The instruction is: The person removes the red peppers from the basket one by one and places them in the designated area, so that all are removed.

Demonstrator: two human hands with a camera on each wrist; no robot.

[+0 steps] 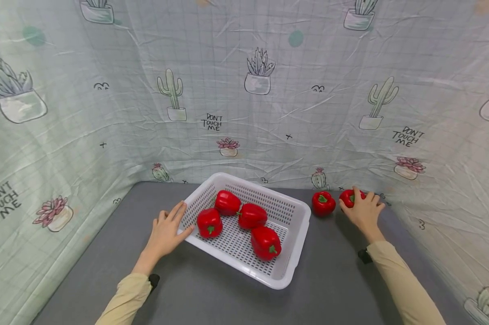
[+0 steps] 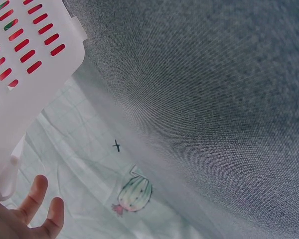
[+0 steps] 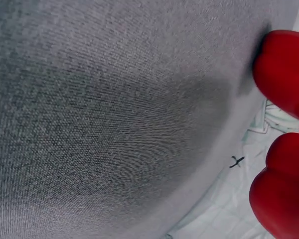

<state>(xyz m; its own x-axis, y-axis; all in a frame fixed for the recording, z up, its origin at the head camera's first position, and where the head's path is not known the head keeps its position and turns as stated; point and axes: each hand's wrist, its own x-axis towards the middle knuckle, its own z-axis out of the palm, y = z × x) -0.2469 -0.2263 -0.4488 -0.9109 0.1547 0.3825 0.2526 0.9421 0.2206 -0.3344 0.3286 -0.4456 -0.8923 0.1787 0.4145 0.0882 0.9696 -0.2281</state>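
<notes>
One glossy red bell pepper (image 1: pixel 345 196): set on grey bench (image 1: pixel 325 280), right of white perforated plastic basket (image 1: pixel 291 246), a second red bell pepper (image 1: pixel 323 207) between; held by thumb and fingers of nearer right grip (image 1: pixel 365 212). Left grip (image 1: pixel 165 232) spread, rested at basket's left rim.

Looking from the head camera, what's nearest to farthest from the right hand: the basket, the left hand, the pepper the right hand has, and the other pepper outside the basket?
1. Pepper in the right hand: under its fingers.
2. Other pepper: just left of that one.
3. Basket: farther left.
4. Left hand: at the basket's left side.
</notes>
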